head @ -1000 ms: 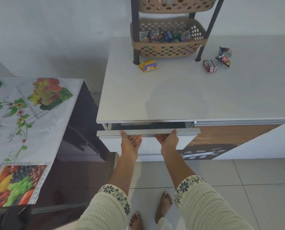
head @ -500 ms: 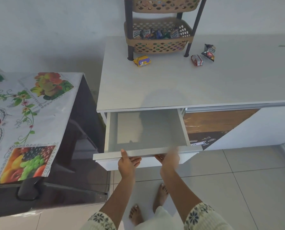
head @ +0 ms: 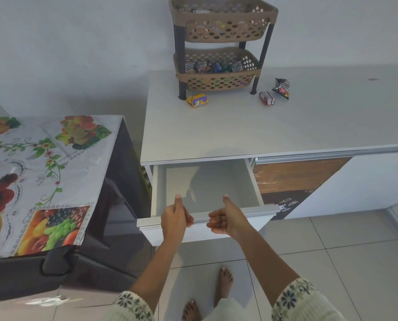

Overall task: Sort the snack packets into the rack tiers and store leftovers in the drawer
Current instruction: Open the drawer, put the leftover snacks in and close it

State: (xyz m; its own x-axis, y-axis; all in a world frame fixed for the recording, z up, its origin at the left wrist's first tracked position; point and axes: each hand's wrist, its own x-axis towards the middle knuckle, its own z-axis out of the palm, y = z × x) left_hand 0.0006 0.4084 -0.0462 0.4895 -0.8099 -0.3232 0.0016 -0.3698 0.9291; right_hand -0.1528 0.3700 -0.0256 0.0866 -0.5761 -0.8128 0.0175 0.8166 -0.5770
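Drawer (head: 207,181) pulled open and empty, three leftover packets waiting on the counter (head: 239,130).

Both hands are at the drawer's front rail: the left hand (head: 173,216) is curled around the rail with the thumb up, while the right hand (head: 225,218) is half closed with fingers bent, and I cannot tell if it really holds the rail or is just beside it. I judge the drawer stands open to receive the leftovers. These lie near the rack (head: 219,52): a yellow packet (head: 197,100) beside its left front leg, a red and white packet (head: 267,98) and a dark packet (head: 282,88) to its right. The lower tier shows several packets, but their labels are too small to read. The upper tier's content is seen only through the holes, so it is hard to make out. The back of the drawer is hidden under the counter edge.
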